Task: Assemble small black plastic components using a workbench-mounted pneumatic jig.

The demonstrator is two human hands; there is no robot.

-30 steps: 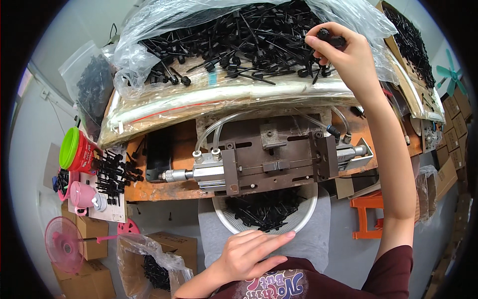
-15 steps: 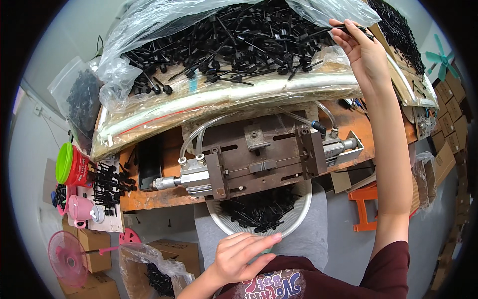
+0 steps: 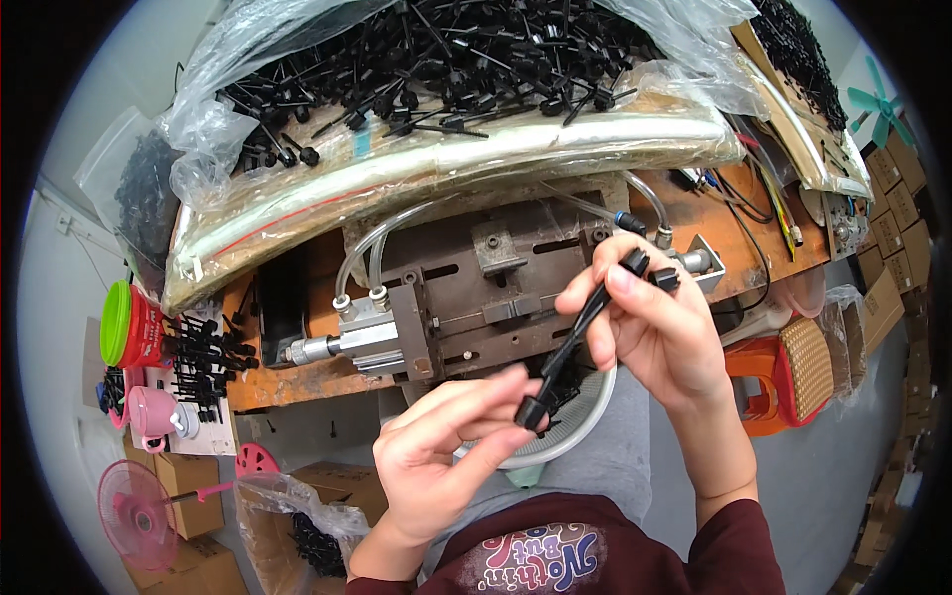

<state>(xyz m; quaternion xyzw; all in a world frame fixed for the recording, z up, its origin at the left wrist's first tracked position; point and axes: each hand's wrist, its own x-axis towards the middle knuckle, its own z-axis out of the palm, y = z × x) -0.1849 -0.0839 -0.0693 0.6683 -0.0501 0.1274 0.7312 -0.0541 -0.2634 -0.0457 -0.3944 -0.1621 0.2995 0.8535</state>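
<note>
My right hand (image 3: 659,332) pinches slim black plastic rods with knobbed ends, over the front of the fixture. One black rod (image 3: 580,337) slants down to the left, and a second black knob (image 3: 664,279) shows beside its upper end. My left hand (image 3: 441,446) is open, thumb and fingers apart around the rod's lower knob; its fingertips are slightly blurred, and I cannot tell whether they touch it. Behind my hands lies the brown metal clamping fixture (image 3: 451,270) with silver cylinders. Below it, a white basket (image 3: 585,421) of black rods is partly hidden by my hands.
A large heap of black rods (image 3: 466,74) lies on the plastic-wrapped, padded-edge tray (image 3: 446,149) at the back. Clear air hoses (image 3: 372,238) arch over the fixture. At left are a red tub (image 3: 144,332) and a pink fan (image 3: 137,516); at right, an orange stool (image 3: 759,387).
My right hand has come from the heap at the far right down to the front of the fixture, bringing the rods. My left hand has risen to meet the rod's lower end.
</note>
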